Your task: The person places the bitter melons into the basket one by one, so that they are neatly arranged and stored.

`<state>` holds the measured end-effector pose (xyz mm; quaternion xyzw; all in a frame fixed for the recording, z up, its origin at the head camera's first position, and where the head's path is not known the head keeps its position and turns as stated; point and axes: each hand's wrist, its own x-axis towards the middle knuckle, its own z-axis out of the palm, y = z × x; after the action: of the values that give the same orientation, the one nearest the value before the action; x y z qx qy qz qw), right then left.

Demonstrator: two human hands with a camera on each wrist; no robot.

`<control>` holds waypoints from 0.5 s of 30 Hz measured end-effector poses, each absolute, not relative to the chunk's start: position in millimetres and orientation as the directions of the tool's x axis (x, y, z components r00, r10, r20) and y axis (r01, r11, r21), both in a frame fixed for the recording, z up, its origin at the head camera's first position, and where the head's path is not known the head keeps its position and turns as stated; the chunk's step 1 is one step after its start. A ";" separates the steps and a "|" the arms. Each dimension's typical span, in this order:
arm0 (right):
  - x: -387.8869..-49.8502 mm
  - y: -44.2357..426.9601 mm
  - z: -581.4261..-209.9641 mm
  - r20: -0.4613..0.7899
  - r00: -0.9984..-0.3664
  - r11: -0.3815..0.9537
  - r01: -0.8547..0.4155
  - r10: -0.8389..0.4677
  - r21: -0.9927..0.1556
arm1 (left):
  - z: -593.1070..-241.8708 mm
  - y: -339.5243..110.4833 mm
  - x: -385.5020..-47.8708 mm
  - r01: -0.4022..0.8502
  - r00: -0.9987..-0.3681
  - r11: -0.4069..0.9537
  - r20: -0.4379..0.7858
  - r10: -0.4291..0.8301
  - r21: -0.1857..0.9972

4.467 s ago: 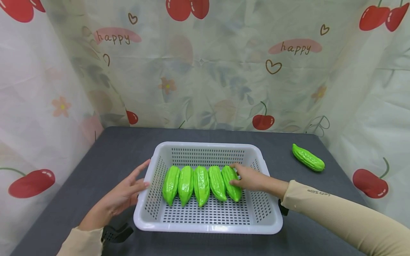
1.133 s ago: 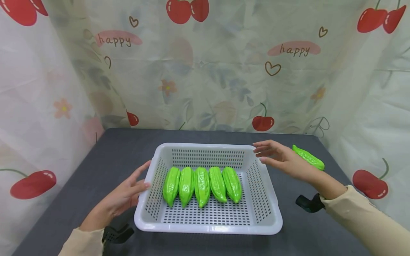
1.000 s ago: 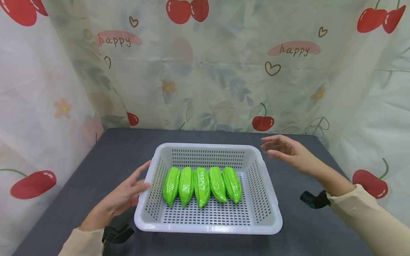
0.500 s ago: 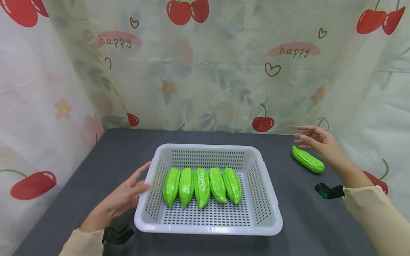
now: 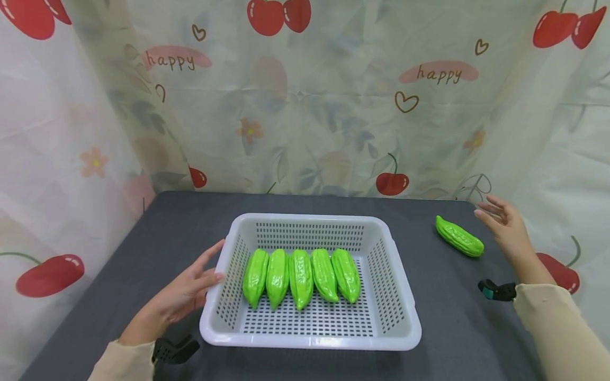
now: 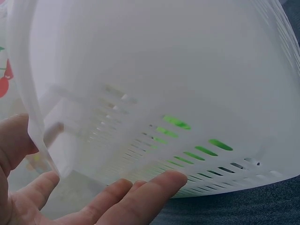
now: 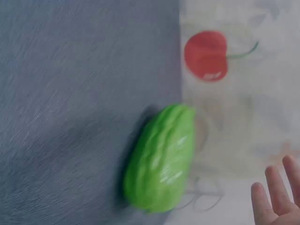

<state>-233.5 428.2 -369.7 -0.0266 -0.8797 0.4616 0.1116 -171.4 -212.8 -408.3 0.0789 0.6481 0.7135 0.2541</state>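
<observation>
My left hand is at the left rim of a white perforated plastic basket, its fingers extended against the outer wall. In the left wrist view the basket wall fills most of the picture, with fingers along its slotted side. Several bright green bitter melons lie side by side in the basket. Another bitter melon lies alone on the table, right of the basket. Just right of it hovers my right hand, fingers spread and holding nothing; the right wrist view shows fingers apart from this bitter melon.
A dark grey table carries the basket and the lone bitter melon. Behind and at both sides hangs a pale curtain printed with cherries and flowers. The table's right edge lies close to the right hand.
My right hand leaves the rightmost bitter melon in the basket, then moves right over and past the lone one, which it no longer covers. The left hand stays at the rim.
</observation>
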 end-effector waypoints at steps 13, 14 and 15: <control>-234.7 465.9 -420.7 -0.026 -0.967 0.522 0.160 0.254 -0.838 | -406.4 -213.0 -170.7 -0.263 -0.856 -0.036 -0.216 0.470 0.964; -234.3 468.2 -423.1 -0.039 -0.967 0.527 0.171 0.253 -0.833 | -406.4 -213.0 -170.7 -0.263 -0.855 -0.036 -0.216 0.471 0.964; -234.1 470.0 -425.1 -0.051 -0.967 0.527 0.181 0.251 -0.831 | -406.3 -213.0 -170.7 -0.265 -0.855 -0.036 -0.217 0.471 0.964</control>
<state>-234.1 470.0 -425.1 -0.1235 -0.8730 0.4704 0.0372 -170.7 -213.0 -406.3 0.0801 0.6448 0.7153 0.2572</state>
